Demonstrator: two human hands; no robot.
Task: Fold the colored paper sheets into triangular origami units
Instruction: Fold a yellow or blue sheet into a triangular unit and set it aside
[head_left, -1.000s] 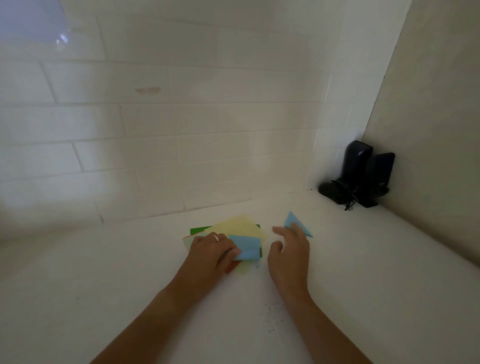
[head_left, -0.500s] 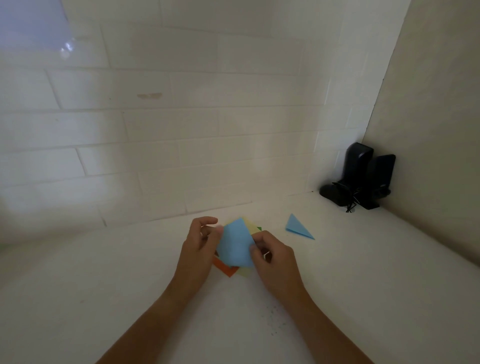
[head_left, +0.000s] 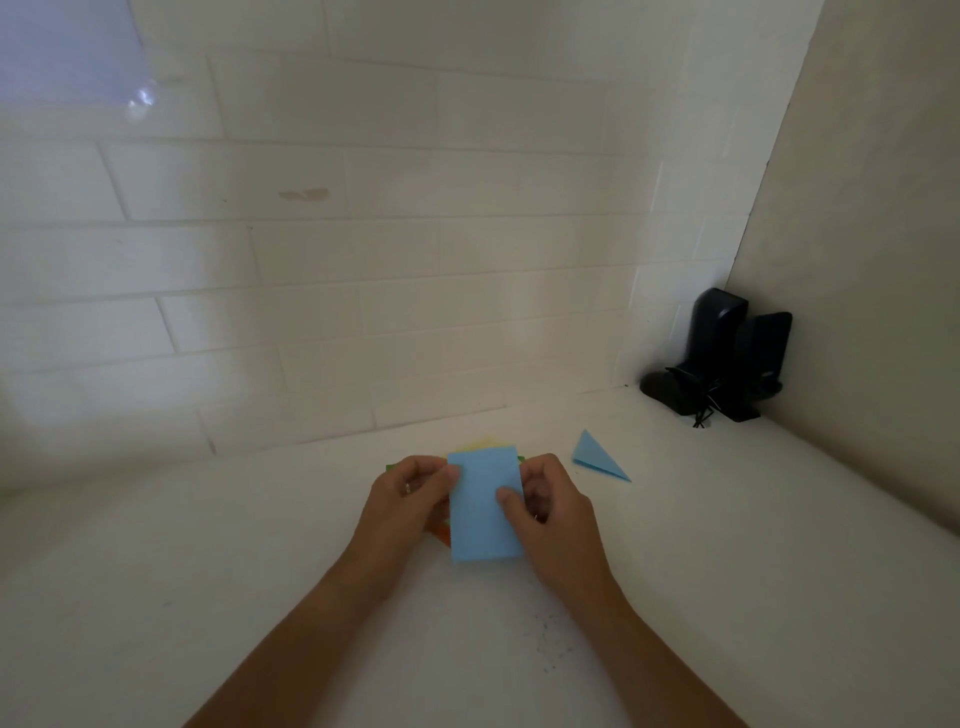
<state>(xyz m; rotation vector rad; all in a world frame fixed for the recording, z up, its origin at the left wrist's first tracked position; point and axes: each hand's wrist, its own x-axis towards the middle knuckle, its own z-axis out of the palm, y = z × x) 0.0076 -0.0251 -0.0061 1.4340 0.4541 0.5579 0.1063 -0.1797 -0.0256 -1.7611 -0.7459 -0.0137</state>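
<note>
Hands, left (head_left: 410, 493) and right (head_left: 550, 506), pinch unmarked blue sheet (head_left: 483, 512) by its edges.

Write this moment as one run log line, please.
both hands hold blue sheet | stage: unfolded | finished blue triangle lies right

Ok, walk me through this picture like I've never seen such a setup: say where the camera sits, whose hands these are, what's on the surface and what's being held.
There is no machine here. One wide-angle camera sits on a person's head and looks forward and down, so both arms reach in from the bottom. The left hand and right hand hold a blue paper sheet between them, each pinching one side edge with thumb and fingers. Under it, mostly hidden, lies a stack of colored sheets; yellow, green and orange edges peek out. To the right a finished blue triangle lies alone on the white counter. In the far right corner, against the tiled wall, stand two black speakers.
</note>
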